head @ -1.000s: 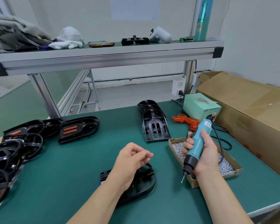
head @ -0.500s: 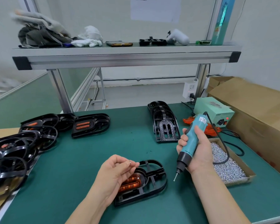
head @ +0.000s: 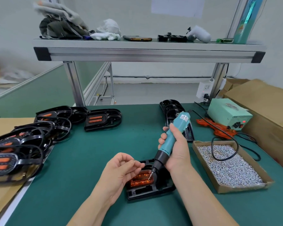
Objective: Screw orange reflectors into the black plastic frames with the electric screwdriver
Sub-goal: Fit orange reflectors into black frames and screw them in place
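A black plastic frame (head: 151,191) lies on the green mat near the front, with an orange reflector (head: 141,181) seated in it. My right hand (head: 176,150) grips the teal electric screwdriver (head: 171,137), tilted so that its bit, with a screw on the tip, points down onto the reflector's right end. My left hand (head: 121,172) hovers over the frame's left side with curled fingers, thumb and forefinger pinching a small screw (head: 134,162). The hand hides part of the reflector.
A cardboard tray of screws (head: 229,165) sits to the right, with the screwdriver's cable across it. Finished frames (head: 16,154) are piled at the left, bare frames (head: 173,110) stacked behind. Loose orange reflectors (head: 216,129), a power supply (head: 229,113) and a cardboard box (head: 268,108) are at the right.
My right hand swung the screwdriver left from the screw tray and lowered its tip onto the reflector. My left hand stayed above the frame. My head moved, shifting the scene.
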